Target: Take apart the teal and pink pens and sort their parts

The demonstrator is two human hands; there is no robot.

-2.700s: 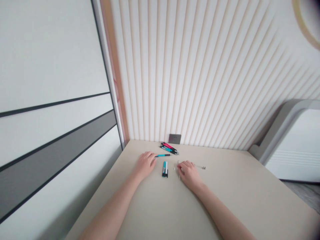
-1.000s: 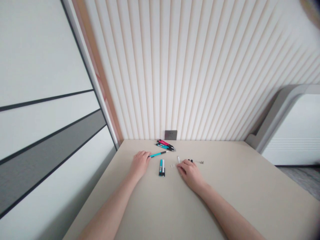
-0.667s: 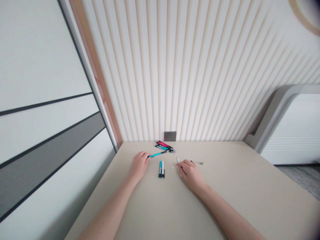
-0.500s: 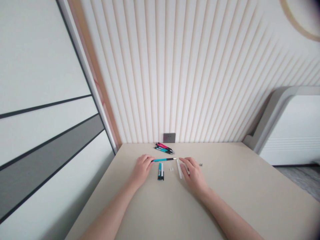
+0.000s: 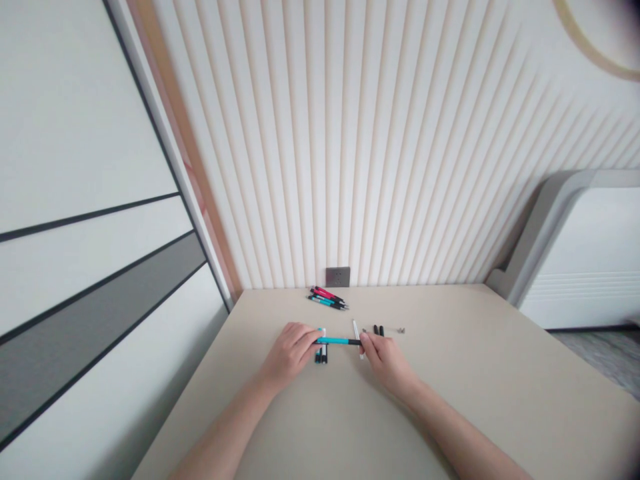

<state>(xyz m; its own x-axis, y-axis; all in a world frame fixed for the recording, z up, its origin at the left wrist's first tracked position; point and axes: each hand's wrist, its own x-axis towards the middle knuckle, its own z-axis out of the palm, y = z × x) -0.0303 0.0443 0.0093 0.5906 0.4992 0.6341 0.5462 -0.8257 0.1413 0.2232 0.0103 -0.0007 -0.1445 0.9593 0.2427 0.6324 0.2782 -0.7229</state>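
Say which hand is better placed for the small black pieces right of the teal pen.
Right, probably: the right hand is at the teal pen's black end, close to the small black pieces. The left hand is at the pen's far end, with the pen between it and them.

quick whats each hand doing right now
Left hand: closed, holding the teal end of the teal-and-black pen.
Right hand: closed, pinching the same pen's black end.

The left hand (image 5: 289,355) and right hand (image 5: 387,365) angle inward (forearms (image 5: 225,420) bare), fingers (image 5: 305,338) curled.
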